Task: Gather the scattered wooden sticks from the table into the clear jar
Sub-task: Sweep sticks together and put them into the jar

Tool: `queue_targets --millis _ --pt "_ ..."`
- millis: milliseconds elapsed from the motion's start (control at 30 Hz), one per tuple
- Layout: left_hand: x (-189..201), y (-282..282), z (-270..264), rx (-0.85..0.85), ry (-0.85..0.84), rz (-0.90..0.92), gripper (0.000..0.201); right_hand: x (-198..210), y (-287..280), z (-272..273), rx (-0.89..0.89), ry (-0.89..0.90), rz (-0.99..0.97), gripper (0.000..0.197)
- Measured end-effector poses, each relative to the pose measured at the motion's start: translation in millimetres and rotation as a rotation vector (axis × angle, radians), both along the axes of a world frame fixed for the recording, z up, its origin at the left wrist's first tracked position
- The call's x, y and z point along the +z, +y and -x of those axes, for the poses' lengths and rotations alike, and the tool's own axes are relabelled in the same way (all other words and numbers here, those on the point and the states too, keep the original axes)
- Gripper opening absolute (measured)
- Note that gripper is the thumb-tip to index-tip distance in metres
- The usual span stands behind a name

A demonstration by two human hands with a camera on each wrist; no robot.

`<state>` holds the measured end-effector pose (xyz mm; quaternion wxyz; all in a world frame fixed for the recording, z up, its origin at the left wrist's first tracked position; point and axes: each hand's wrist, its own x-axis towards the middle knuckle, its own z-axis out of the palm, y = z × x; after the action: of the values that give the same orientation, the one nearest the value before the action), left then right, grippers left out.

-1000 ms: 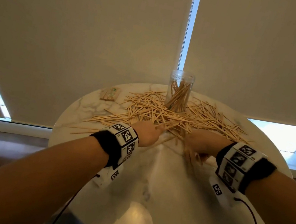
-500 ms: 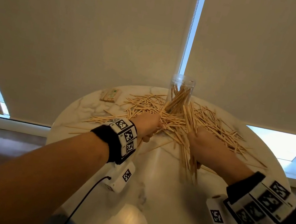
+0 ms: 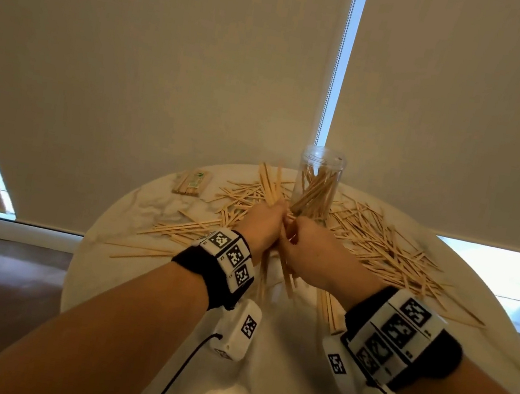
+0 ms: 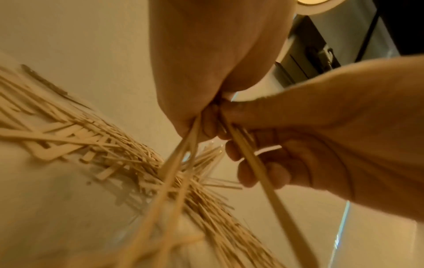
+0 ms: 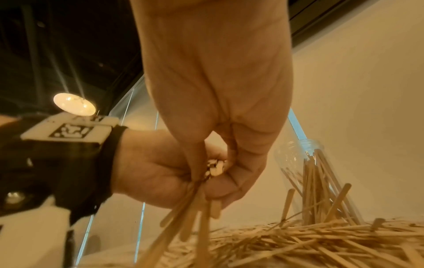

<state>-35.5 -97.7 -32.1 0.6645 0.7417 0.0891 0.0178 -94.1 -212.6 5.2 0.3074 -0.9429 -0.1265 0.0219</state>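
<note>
The clear jar [image 3: 319, 179] stands upright at the table's far edge, partly filled with wooden sticks; the right wrist view shows the jar [image 5: 309, 172] too. Loose sticks [image 3: 379, 250] lie in a wide heap around it. My left hand [image 3: 267, 215] grips a bunch of sticks [image 3: 269, 183] that pokes up beside the jar. My right hand [image 3: 297, 235] touches it and grips its own bunch [image 3: 288, 279], which hangs toward the table. In the left wrist view both bunches [image 4: 179, 172] cross under the curled fingers [image 4: 252, 174].
A small banded packet of sticks [image 3: 191, 182] lies at the back left. The round marble table [image 3: 289, 389] is bare in its near half. Roller blinds hang close behind the jar. A few stray sticks [image 3: 141, 251] lie near the left edge.
Both hands have risen off the table and come together just in front of the jar. Each now holds a bunch of sticks; the left bunch points up beside the jar.
</note>
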Motion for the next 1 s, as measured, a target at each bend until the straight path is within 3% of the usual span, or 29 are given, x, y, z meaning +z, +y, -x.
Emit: queue_targets --millis 133,267,333,433,500,600,767,900,1000 --pt "6.2 17.0 -21.7 0.067 -0.054 0.127 0.047 -1.9 -5.8 -25.5 0.032 -0.049 0.014 0.023" --pt "12.7 17.3 -36.8 0.073 -0.16 0.351 0.037 -2.1 -11.8 -46.3 0.022 -0.061 -0.062 0.017" --pt "16.5 12.8 -42.4 0.069 -0.217 0.488 0.032 0.7 -12.5 -55.6 0.027 -0.021 -0.102 0.018" --pt "27.6 5.7 -50.7 0.049 -0.291 0.698 0.027 8.5 -14.4 -67.8 0.063 0.132 -0.106 0.036" --pt "36.3 2.1 -54.3 0.047 -0.353 0.76 0.027 10.9 -16.6 -73.6 0.105 0.165 -0.055 0.032" --pt "43.0 -2.1 -56.3 0.055 -0.418 0.771 0.032 9.6 -20.1 -77.5 0.163 0.158 -0.054 0.017" --pt "45.1 -14.6 -55.8 -0.02 -0.408 0.739 0.038 6.8 -23.1 -85.8 0.089 0.155 -0.3 0.018" --pt "49.4 -7.7 -61.3 -0.133 -0.386 0.623 0.041 23.0 -31.1 -81.8 0.147 0.209 -0.229 0.032" --pt "48.5 -2.2 -60.5 -0.257 -0.369 0.446 0.042 45.2 -50.9 -77.4 0.049 0.003 -0.165 0.042"
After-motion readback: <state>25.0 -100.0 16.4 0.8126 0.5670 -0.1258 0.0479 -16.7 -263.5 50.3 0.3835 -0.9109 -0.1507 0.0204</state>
